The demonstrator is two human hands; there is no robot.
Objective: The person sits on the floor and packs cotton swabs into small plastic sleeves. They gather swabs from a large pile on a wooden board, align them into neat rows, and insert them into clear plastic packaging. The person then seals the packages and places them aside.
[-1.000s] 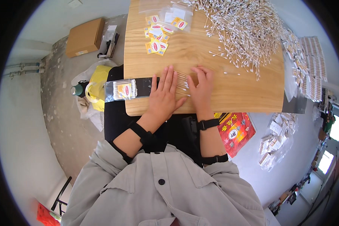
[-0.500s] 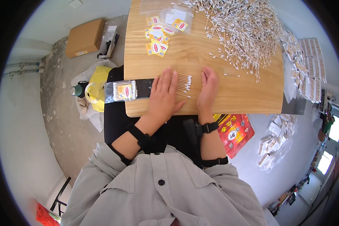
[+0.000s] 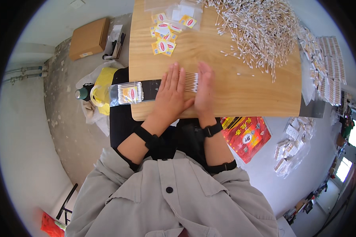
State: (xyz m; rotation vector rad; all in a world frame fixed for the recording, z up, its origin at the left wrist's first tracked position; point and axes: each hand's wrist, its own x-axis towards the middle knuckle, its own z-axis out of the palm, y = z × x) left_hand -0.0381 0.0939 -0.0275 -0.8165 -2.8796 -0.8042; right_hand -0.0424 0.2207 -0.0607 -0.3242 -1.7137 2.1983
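Observation:
A row of cotton swabs (image 3: 191,81) lies side by side on the wooden table (image 3: 249,96), white tips toward the right. My left hand (image 3: 170,93) rests flat over the row's left part, fingers stretched out and hiding the other ends. On its edge, my right hand (image 3: 204,91) stands straight-fingered against the right tips, slightly blurred. Left of my left hand runs a black strip (image 3: 151,89). A clear packet of cotton swabs (image 3: 129,93) with a yellow and white card sits at the strip's left end, over the table edge.
A large heap of loose cotton swabs (image 3: 257,33) covers the far right. Yellow and white cards (image 3: 162,46) and clear bags (image 3: 194,12) lie at the far left. Filled packets (image 3: 331,65) are stacked beyond the right edge. Below the front edge lies a red printed bag (image 3: 249,138).
My right hand has moved left, up against the swab tips. The lower swabs that stuck out unevenly now show in a more even row. My left hand stays nearly in place.

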